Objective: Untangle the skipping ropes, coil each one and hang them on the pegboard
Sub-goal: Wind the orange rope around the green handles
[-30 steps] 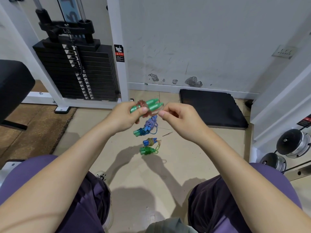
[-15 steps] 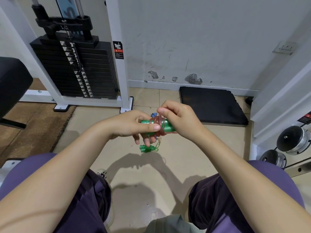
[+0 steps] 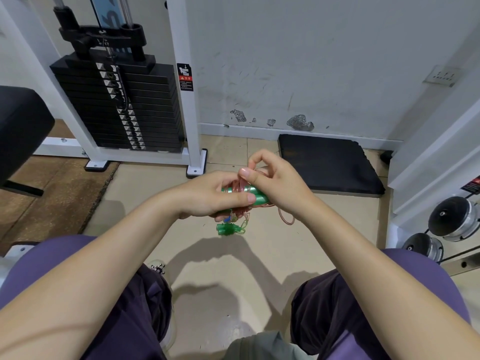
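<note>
Head view: the left hand [image 3: 207, 197] has its grip clenched round a pair of green handles [image 3: 253, 194] held side by side, thumb pressing on top, with turns of a pinkish rope [image 3: 240, 187] wound about them. The right hand [image 3: 275, 183], just right of the handles, pinches a strand of that rope above them between thumb and forefinger. A loose loop [image 3: 285, 218] hangs below and right of the handles.

Risks, as I judge them: the wound turns look slack, so if the thumb lifts they could slide off the handle ends and unravel. The hanging loop could snag on the other skipping rope bundle [image 3: 230, 228] lying on the floor directly beneath the handles, retangling them. Pulling the pinched strand too hard could twist the handles out of line. No pegboard is visible.
</note>
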### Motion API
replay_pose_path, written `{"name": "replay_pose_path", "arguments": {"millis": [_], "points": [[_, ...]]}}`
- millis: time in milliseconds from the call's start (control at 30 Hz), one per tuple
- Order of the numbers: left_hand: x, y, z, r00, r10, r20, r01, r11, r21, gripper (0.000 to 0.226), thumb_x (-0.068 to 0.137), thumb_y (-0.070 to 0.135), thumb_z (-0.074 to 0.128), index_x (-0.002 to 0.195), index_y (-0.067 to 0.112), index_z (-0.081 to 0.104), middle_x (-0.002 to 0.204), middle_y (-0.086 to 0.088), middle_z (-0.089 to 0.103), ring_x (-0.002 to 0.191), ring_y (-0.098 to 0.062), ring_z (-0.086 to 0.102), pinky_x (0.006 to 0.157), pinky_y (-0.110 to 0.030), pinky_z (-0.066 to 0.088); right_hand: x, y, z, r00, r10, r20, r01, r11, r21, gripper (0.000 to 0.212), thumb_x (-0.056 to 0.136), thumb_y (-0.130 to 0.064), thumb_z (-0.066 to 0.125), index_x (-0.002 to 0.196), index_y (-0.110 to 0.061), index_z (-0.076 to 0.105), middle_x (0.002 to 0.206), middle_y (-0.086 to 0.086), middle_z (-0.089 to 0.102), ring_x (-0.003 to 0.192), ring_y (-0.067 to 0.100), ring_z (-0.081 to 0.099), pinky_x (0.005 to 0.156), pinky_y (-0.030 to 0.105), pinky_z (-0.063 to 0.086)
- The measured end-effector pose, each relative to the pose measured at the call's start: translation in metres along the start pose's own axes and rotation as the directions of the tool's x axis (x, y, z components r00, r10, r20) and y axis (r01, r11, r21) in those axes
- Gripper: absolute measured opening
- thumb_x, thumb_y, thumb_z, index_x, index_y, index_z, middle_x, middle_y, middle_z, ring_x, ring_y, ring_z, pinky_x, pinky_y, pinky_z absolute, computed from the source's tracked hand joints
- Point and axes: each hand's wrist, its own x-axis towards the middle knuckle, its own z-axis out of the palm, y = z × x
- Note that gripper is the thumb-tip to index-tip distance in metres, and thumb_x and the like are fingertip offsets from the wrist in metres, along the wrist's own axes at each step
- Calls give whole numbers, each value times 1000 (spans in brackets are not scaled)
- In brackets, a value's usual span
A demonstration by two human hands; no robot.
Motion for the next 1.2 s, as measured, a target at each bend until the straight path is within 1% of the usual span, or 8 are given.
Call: {"name": "replay_pose_path", "arguments": {"millis": [233,367,500,633,767,1000,1100,1200], "points": [[7,0,7,982,81,-173,-76,996,36,32,90,33,64,103,5,59,69,0,66,43,-16,48,45,-21,39,2,2,-11,990,126,70,-136,975,177,20,92,-40,58,82,-23,58,70,0,52,56,14,41,48,22,27],[11,-3,-3,918,72,-391,-126,985,-114,24,98,23,60,122,22,53,65,-7,66,41,-20,42,42,-20,33,2,6,-13,979,142,149,-178,947,267,24,95,-48,51,98,-27,62,75,4,56,51,14,38,44,20,26],[14,2,-13,813,56,-579,-217,952,-214,18,99,23,52,107,32,65,63,-6,64,37,-17,42,40,-21,30,-2,13,-3,969,187,161,-211,966,150,10,101,-24,52,101,-15,55,59,1,49,45,13,33,42,18,26],[14,-2,-28,728,-7,-686,-194,957,-215,15,97,30,53,97,20,65,66,-9,65,37,-12,46,38,-21,31,-8,8,3,980,155,126,-150,987,-48,27,103,-28,45,84,-15,59,53,-9,41,45,7,31,44,16,27],[16,-14,-26,731,-11,-683,-31,998,-50,19,96,32,60,88,15,63,61,-2,68,41,-15,48,39,-23,36,-9,-3,6,996,16,92,11,956,-293,35,102,-36,45,76,-16,57,49,-19,47,51,1,42,52,15,31],[14,-18,-19,914,-89,-395,127,989,73,29,93,40,66,105,15,60,78,-8,71,52,-19,54,47,-25,41,-5,-8,-17,990,-138,-41,104,882,-459,30,99,-26,55,72,-16,66,49,-15,50,54,5,45,52,20,30],[12,-19,-18,929,-89,-360,100,995,13,28,95,33,64,108,9,55,80,-10,68,53,-22,57,46,-28,46,-2,-5,-25,985,-129,-116,71,909,-410,17,96,-19,60,94,-14,75,58,-13,60,56,5,50,54,16,34],[14,-20,-17,905,-83,-418,89,996,-5,33,97,32,61,108,3,51,85,-14,65,54,-21,61,45,-29,47,1,2,-30,988,-18,-151,-4,989,-147,15,98,-12,57,105,-13,70,48,-9,48,41,9,40,45,19,35]]}}
